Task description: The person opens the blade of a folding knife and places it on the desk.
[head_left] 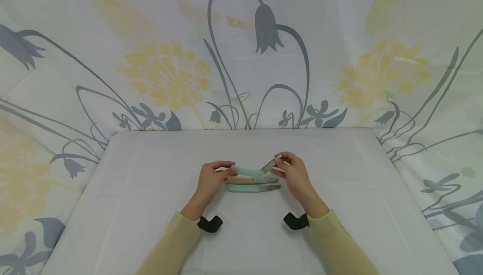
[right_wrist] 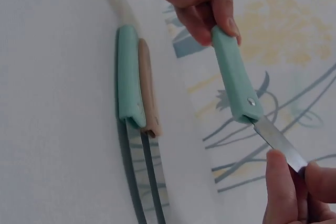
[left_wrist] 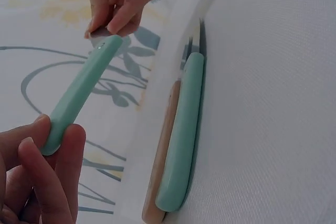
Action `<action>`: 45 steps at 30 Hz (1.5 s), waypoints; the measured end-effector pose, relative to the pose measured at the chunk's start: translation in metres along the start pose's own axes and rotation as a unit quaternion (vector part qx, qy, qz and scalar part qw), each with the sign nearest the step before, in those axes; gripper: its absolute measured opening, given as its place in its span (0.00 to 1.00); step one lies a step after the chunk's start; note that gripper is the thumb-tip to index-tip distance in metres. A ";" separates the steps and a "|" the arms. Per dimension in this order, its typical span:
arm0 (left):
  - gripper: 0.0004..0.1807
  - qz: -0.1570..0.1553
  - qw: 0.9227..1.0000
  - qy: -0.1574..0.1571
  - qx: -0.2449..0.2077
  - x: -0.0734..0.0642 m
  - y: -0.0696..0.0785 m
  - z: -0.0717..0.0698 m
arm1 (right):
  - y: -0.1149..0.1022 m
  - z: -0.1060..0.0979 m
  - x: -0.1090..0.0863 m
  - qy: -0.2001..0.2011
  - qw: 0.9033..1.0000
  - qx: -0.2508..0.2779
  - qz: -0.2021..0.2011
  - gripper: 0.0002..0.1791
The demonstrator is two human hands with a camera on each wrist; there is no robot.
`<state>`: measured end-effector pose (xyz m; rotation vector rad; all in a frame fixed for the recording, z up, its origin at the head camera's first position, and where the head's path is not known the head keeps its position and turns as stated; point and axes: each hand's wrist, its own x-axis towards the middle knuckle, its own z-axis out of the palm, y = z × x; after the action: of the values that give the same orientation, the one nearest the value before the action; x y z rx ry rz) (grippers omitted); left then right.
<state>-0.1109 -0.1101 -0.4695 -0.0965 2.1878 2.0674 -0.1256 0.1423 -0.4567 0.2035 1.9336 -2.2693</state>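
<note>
Between both hands, raised off the table, is a folding knife with a mint-green handle (right_wrist: 233, 74) and its steel blade (right_wrist: 281, 142) swung out at an angle. My left hand (head_left: 212, 179) pinches the handle's end between thumb and fingers. The blade is pinched near its tip by my right hand (head_left: 296, 174), whose fingers hide the point. Just below lie two more unfolded knives side by side: one with a tan handle (left_wrist: 164, 161) and another with a mint-green handle (left_wrist: 182, 135). Their blades point to the right in the head view.
A white-covered table (head_left: 151, 233) lies under the hands. Behind it hangs a cloth (head_left: 332, 23) with grey and yellow flower prints. Black wrist mounts (head_left: 210, 224) stick out at both cuffs.
</note>
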 end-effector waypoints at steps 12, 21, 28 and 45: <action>0.10 -0.017 0.998 0.013 0.061 -0.001 -0.006 0.001 | 0.013 0.010 0.001 0.078 0.987 0.143 0.015 0.09; 0.09 -0.005 0.995 0.007 0.095 0.001 -0.010 -0.002 | 0.020 0.010 0.001 0.083 0.981 0.176 0.014 0.05; 0.09 -0.004 0.992 0.036 0.121 0.005 -0.012 -0.009 | 0.025 -0.002 0.005 0.054 0.996 0.064 0.038 0.15; 0.08 -0.009 0.968 0.064 0.243 0.015 -0.018 -0.011 | 0.031 -0.008 0.014 0.051 0.914 -0.397 -0.064 0.06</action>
<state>-0.1236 -0.1215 -0.4891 -0.2028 2.6875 1.4917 -0.1332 0.1447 -0.4904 0.0887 2.7948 -1.3621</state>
